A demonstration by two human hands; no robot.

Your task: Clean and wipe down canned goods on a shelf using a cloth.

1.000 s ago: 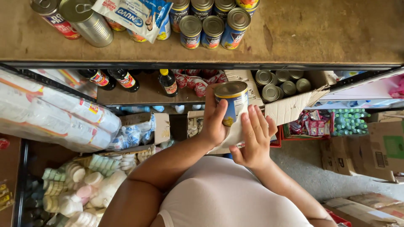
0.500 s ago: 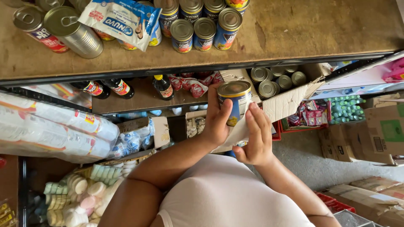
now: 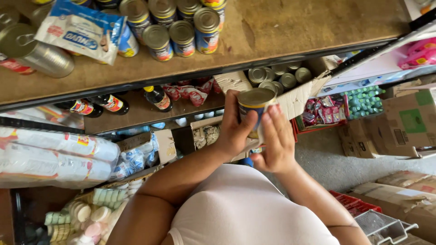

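Two hands are on one tin: my left hand (image 3: pixel 234 131) wraps around the can (image 3: pixel 255 111) from its left side with the thumb across the front, and my right hand (image 3: pixel 277 138) lies flat against its right side, fingers stretched upward rather than curled. Between them they cover most of the can's wall, so I can make out only a strip of blue and yellow label and the plain silver lid with its raised rim. The can's base is hidden behind my palms. I hold it upright in the air, in front of the open cardboard box (image 3: pixel 297 93) of matching tins (image 3: pixel 279 77), below the edge of the wooden top shelf (image 3: pixel 295 22).

My chest and white shirt (image 3: pixel 245 213) block whatever stands straight beneath the can. The cluster of tins (image 3: pixel 181 29) on the top shelf is cut off by the upper edge of the view, as are the large silver tin (image 3: pixel 32 47) at the far left and the blue and white packet (image 3: pixel 79 31) lying beside it. On the lower shelf, dark sauce bottles (image 3: pixel 156 97) lie on their sides, and small red sachets (image 3: pixel 188 93) next to them are too small to read clearly. The wrapped white rolls (image 3: pixel 54 154) at the left run out of view.
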